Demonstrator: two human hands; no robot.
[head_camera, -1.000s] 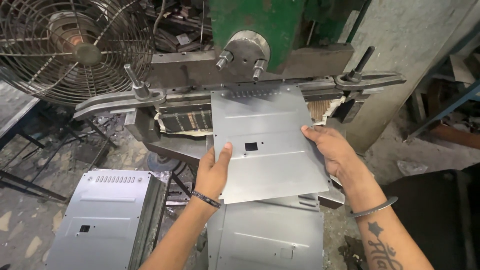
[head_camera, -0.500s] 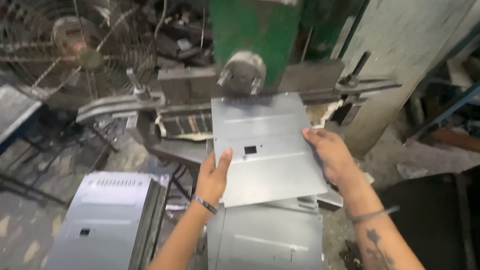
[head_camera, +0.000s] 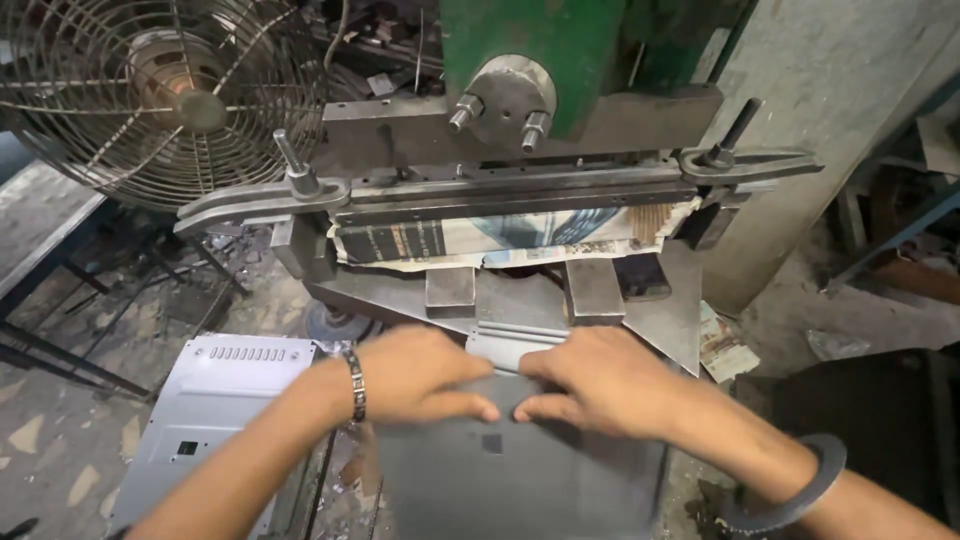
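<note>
A grey metal sheet (head_camera: 520, 480) is lying flat and low in front of the person, just below the bed of the machine, and it is resting on top of other grey sheets of the same kind. It has a small square hole near its far edge. Both hands are lying on this far edge, side by side and almost touching each other. The left hand (head_camera: 420, 375) is pressing on the sheet with fingers curled over the edge, half closed, and it is wearing a beaded bracelet (head_camera: 356, 385) at the wrist. The right hand (head_camera: 600, 385) is gripping the same edge in the same way, and a round metal bangle (head_camera: 790, 485) is hanging on that forearm.

Just behind the hands, two steel blocks (head_camera: 520, 290) are standing on the machine bed. Above them a long steel bar (head_camera: 510, 195) is crossing the green press machine (head_camera: 590, 50), with folded newspaper (head_camera: 500, 235) tucked under it. On the left, another grey panel (head_camera: 215, 420) with slots is lying near the floor, and a wire-caged fan (head_camera: 165, 95) is standing further back.
</note>
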